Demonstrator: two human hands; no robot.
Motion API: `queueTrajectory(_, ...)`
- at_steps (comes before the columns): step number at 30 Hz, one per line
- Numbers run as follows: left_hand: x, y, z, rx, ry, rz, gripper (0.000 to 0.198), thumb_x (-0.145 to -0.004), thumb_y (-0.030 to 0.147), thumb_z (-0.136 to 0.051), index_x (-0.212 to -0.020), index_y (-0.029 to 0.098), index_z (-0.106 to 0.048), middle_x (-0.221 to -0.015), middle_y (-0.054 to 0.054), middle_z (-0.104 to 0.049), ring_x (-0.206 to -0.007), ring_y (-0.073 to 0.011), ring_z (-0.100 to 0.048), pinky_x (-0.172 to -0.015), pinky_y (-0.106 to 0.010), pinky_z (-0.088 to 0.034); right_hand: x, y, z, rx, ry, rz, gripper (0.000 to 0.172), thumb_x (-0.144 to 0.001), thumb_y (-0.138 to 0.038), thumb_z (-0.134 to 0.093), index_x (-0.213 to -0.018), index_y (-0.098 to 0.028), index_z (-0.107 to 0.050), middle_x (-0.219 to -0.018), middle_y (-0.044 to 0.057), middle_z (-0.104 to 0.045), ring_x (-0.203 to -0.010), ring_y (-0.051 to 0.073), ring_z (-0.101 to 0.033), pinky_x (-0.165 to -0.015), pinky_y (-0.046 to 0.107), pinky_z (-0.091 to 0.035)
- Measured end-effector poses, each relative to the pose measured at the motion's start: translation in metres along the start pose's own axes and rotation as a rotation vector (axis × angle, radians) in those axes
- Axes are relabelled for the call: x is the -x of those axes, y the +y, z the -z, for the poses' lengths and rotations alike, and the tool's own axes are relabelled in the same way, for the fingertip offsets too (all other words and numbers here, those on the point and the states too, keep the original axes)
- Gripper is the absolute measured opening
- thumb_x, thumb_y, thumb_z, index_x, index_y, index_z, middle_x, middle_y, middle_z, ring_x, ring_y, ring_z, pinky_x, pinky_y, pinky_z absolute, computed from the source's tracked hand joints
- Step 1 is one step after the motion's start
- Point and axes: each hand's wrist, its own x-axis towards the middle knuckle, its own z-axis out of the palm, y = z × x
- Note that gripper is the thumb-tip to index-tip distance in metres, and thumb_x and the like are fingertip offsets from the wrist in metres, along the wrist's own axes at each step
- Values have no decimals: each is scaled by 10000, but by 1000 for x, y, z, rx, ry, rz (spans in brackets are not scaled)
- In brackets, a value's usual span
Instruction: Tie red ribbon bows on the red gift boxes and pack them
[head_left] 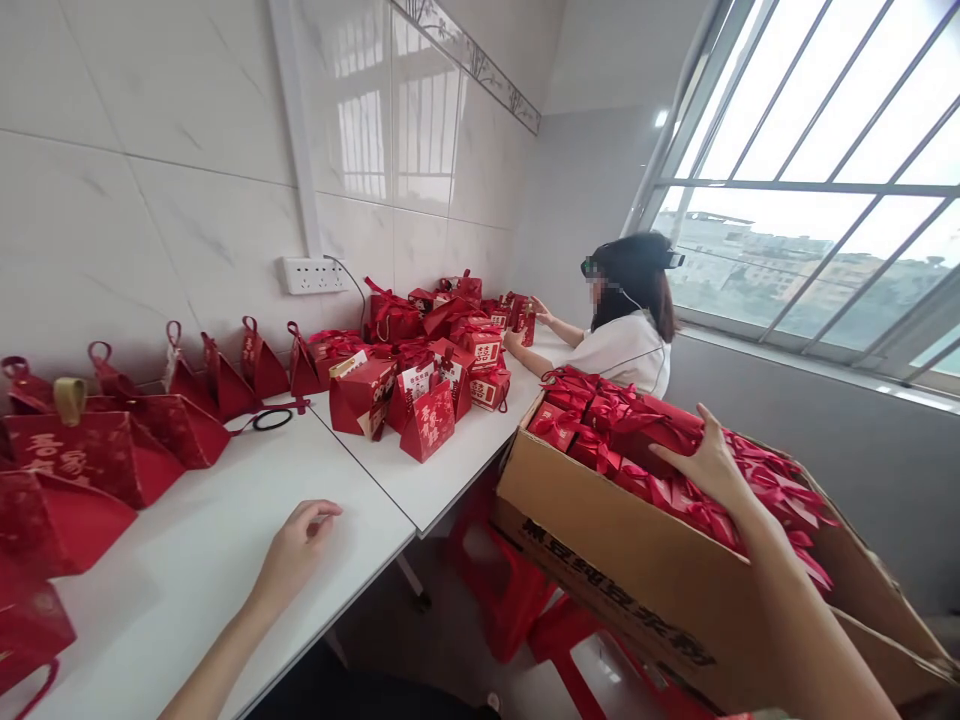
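Note:
My left hand (294, 548) hovers low over the white table (247, 560), its fingers loosely curled and nothing visible in them. My right hand (712, 465) reaches over a cardboard carton (600, 560), thumb and forefinger spread wide. It is at the red gift boxes (645, 425) tied with ribbon bows that fill much of the carton. Whether its hidden fingers touch a box I cannot tell. Ahead of my left hand, a red gift box with gold lettering (429, 425) stands on the table in front of a pile of similar boxes (480, 345).
Tent-shaped red boxes with loops (191, 425) line the left side near the wall. A black ring (272, 420) lies by them. Across the table sits a person in white (626, 345), hands at the far boxes. Red stools (510, 580) stand beneath the carton.

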Motion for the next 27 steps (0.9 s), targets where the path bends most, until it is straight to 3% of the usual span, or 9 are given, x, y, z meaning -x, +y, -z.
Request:
queueTrajectory(6,2,4,-2,-60,-41,-60,256,-725,365,-429,-796,207,-619,-957,-64,-621,-778,-205,-616,-755,-342,-514,-5,-13,-16,-58,-167,-51,1041,-532,-609,-681,-1361,-102,-308,-1432,248,-339,-1323,404,-329,-1068,554,-281)
queueTrajectory(9,-5,33,-12,-96,-44,-168,262,-754,322,-404,-846,199,-616,-987,-85,-608,-915,-235,-604,-749,-338,-520,-10,-27,-14,-77,-166,-83,1060,-530,-572,-709,-1376,-83,-298,-1429,266,-336,-1325,409,-321,-1080,522,-262)
queueTrajectory(11,-14,66,-28,-125,-83,-356,265,-795,274,-372,-878,199,-611,-985,-92,-611,-977,-235,-591,-851,-364,-497,-12,-35,-6,-61,-154,-104,1066,-558,-560,-714,-1392,-60,-278,-1429,289,-322,-1325,408,-320,-1077,487,-267)
queueTrajectory(13,-24,106,-53,-159,-199,-561,296,-821,210,-348,-960,192,-608,-1051,-98,-615,-1059,-225,-566,-968,-388,-436,-10,-37,6,-42,-129,-134,1057,-590,-560,-706,-1401,-44,-266,-1422,306,-318,-1314,411,-337,-1063,469,-280)
queueTrajectory(16,-34,159,-100,-188,-350,-712,294,-797,163,-424,-1017,191,-617,-1128,-86,-625,-1123,-226,-548,-1008,-390,-408,-1,-29,25,-27,-72,-174,1031,-606,-566,-696,-1398,-58,-273,-1413,303,-327,-1302,415,-351,-1042,466,-295)
queueTrajectory(18,-38,184,-133,-212,-423,-776,313,-785,145,-454,-1051,173,-618,-1173,-98,-617,-1127,-240,-552,-1008,-405,-408,8,-15,39,-18,-31,-201,1007,-601,-572,-698,-1390,-101,-287,-1411,286,-340,-1301,415,-350,-1032,475,-295)
queueTrajectory(22,-49,214,-193,-259,-510,-826,360,-826,123,-401,-1126,141,-600,-1236,-103,-596,-1168,-214,-535,-1035,-360,-391,33,22,67,22,71,-248,966,-584,-586,-698,-1357,-146,-322,-1376,267,-382,-1261,403,-399,-1002,473,-325)
queueTrajectory(27,-71,237,-255,-387,-557,-738,452,-840,167,-418,-1277,89,-498,-1392,-150,-463,-1318,-252,-388,-1106,-393,-299,63,64,106,126,159,-416,1013,-545,-595,-697,-1375,-148,-326,-1320,255,-440,-1143,399,-504,-946,489,-394)
